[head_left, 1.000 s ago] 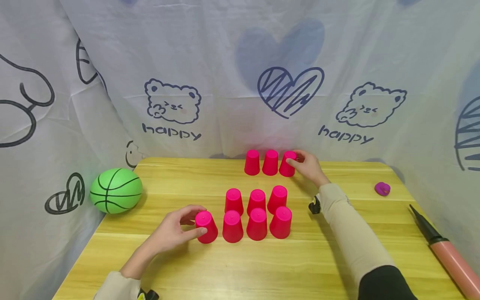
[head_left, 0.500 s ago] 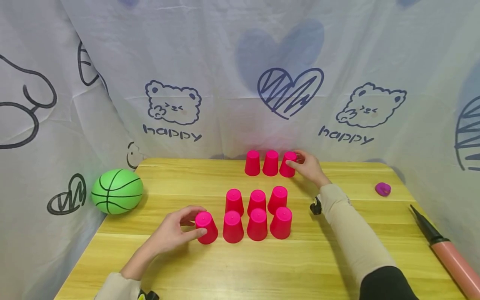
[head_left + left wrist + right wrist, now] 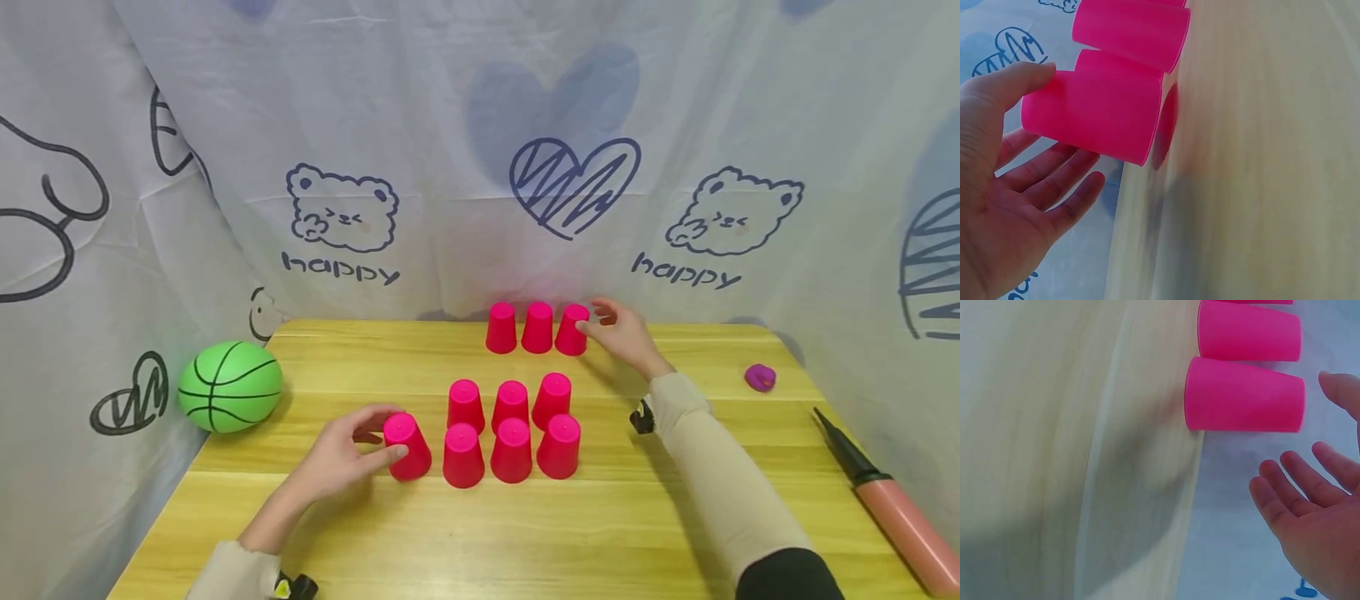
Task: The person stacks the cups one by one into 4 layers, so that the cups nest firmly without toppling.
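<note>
My left hand [image 3: 341,454] pinches a pink plastic cup [image 3: 1094,115] between thumb and fingers. This upside-down cup leans a little, and the left wrist view shows a gap between its rim and the wooden table. To its right stand two rows of upside-down pink cups, the front row [image 3: 512,454] close before the back row [image 3: 512,404]. Farther off, three more stand in a line by the curtain. Beside the rightmost of these, a pink cup [image 3: 1244,395], my right hand [image 3: 622,333] has its fingers spread; the right wrist view shows it apart from the cup.
A green ball [image 3: 231,386] lies at the table's left edge. On the right are a small purple rubber duck [image 3: 761,377] and a pink hand pump [image 3: 900,521] with a black nozzle. A patterned white curtain [image 3: 450,233] closes off the back and sides.
My left hand has raised its cup slightly and shifted it up and left. The right hand has let go of the far right cup and drawn back to the right.
</note>
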`<state>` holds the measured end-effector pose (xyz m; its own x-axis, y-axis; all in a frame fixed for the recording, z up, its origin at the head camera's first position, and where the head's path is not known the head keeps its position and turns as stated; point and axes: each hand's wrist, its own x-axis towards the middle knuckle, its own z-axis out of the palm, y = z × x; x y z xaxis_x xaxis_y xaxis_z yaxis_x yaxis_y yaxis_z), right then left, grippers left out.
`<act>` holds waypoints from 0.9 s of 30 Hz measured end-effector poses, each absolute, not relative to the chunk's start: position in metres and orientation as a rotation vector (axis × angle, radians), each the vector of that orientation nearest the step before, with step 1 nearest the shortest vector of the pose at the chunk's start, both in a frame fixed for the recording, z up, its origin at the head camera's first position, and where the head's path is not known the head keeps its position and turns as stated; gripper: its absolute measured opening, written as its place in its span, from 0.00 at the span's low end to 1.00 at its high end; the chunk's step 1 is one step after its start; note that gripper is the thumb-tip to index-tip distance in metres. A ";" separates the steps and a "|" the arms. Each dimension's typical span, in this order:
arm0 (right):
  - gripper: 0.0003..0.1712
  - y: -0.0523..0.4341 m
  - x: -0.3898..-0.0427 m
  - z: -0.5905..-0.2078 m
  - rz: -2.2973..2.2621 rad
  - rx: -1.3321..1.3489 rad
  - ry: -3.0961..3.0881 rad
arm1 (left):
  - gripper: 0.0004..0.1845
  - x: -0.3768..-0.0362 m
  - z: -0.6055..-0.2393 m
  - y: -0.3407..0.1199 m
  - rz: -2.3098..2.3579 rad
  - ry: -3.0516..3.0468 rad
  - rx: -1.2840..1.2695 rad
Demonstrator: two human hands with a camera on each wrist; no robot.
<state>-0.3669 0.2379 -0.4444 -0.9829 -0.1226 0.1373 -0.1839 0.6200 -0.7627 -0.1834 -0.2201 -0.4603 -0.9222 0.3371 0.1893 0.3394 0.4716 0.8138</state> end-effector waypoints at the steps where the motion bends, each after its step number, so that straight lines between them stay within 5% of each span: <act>1: 0.40 0.240 -0.364 -0.443 1.302 0.258 -2.759 | 0.27 -0.186 -0.459 -0.220 -1.476 -2.693 -0.615; 27: 0.29 0.240 -0.279 -0.420 1.198 0.419 -2.696 | 0.28 -0.271 -0.435 -0.196 -1.432 -2.634 -0.445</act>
